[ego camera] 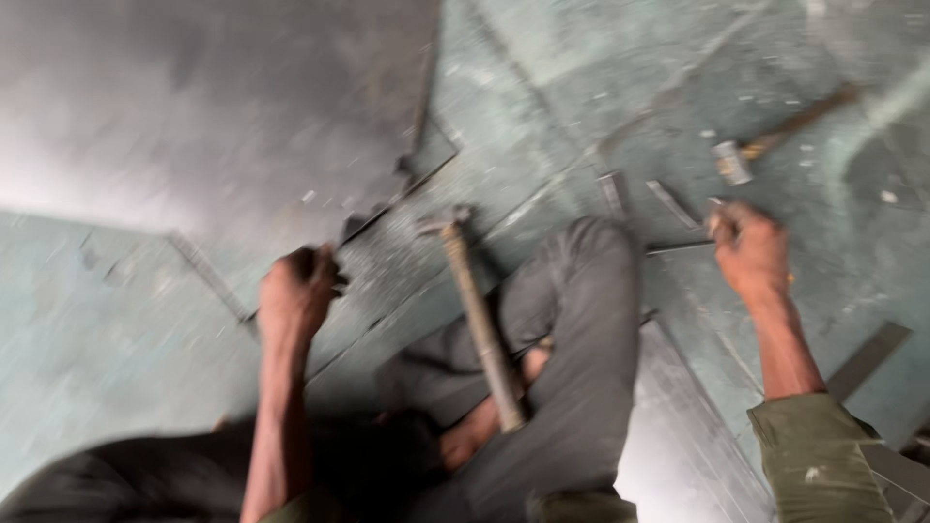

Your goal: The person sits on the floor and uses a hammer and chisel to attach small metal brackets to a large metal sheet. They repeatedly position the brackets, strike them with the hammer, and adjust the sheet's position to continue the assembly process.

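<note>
left hand [295,291] fisted on metal sheet [223,116] edge; right hand [748,250] closed round sth small, can't tell what; hammer [480,315] lies btwn.

Dull grey metal sheet [223,116], wooden-handled hammer [480,320]

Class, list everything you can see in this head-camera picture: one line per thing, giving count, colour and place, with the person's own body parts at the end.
Metal sheet: one, grey, large, on the floor at upper left.
Floor: one, greenish, scuffed, under everything.
Long-handled hammer: one, rusty brown, lying across the person's bent leg at centre.
Second hammer: one, metal head with wooden handle, on the floor at upper right.
Metal strips: several, grey, on the floor between leg and right hand.
Leg: one clear, in grey trousers, bent, centre.
Left hand: closed at the sheet's edge; blur hides what it grips.
Right hand: closed around something small, unclear; olive sleeve below.
</note>
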